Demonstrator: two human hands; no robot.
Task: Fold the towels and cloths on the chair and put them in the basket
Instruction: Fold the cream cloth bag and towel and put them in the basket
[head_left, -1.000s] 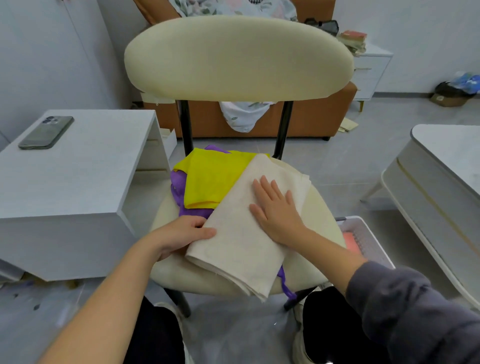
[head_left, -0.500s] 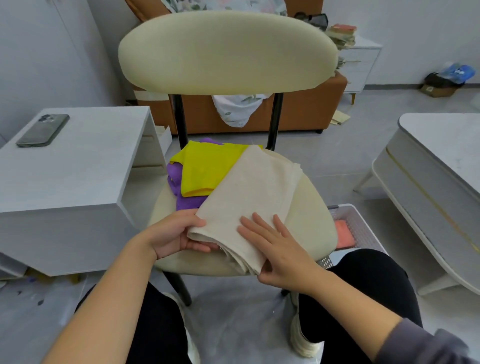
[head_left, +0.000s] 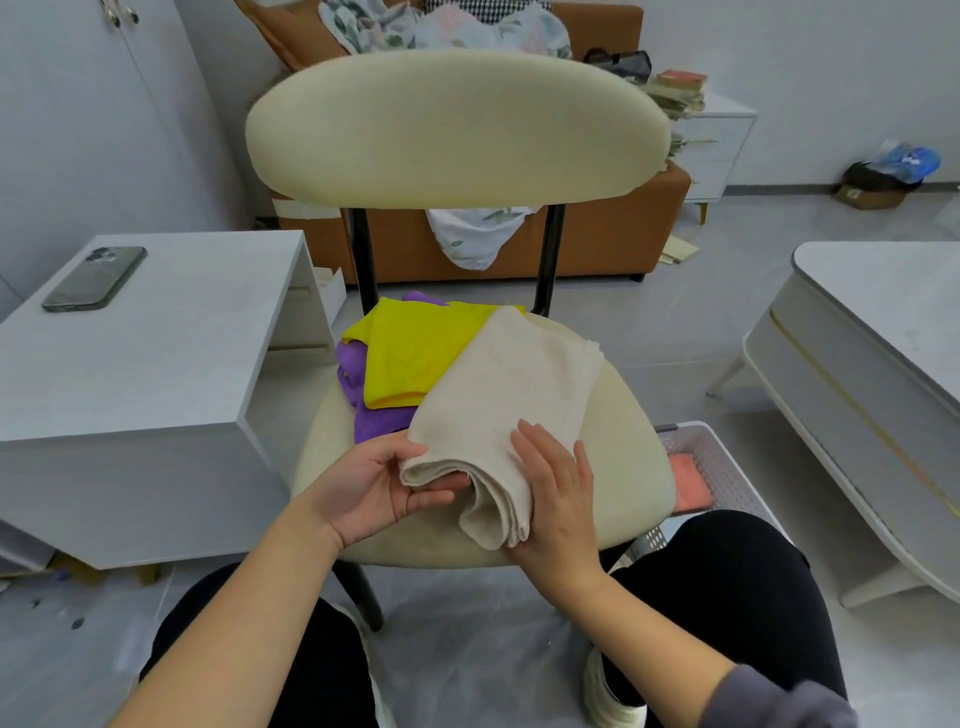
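Observation:
A cream cloth (head_left: 509, 395), folded into a long strip, lies on the seat of a cream chair (head_left: 628, 467). Its near end is lifted and curled over. My left hand (head_left: 374, 486) pinches that end's left corner, thumb on top and fingers beneath. My right hand (head_left: 558, 493) cups the rolled edge from the right. A yellow cloth (head_left: 410, 353) lies on a purple cloth (head_left: 371, 421) at the seat's back left, partly under the cream one. A white basket (head_left: 727, 467) stands on the floor to the right of the chair, with an orange cloth (head_left: 688, 483) inside.
A white side table (head_left: 156, 364) with a phone (head_left: 93, 278) stands on the left. At the right is a pale low table (head_left: 857, 374). An orange sofa (head_left: 597, 239) with floral bedding is behind the chair. My knees in black trousers are below the seat.
Both hands slid back to the cream cloth's near end. They have raised it off the seat edge, and it now curls over toward the far end.

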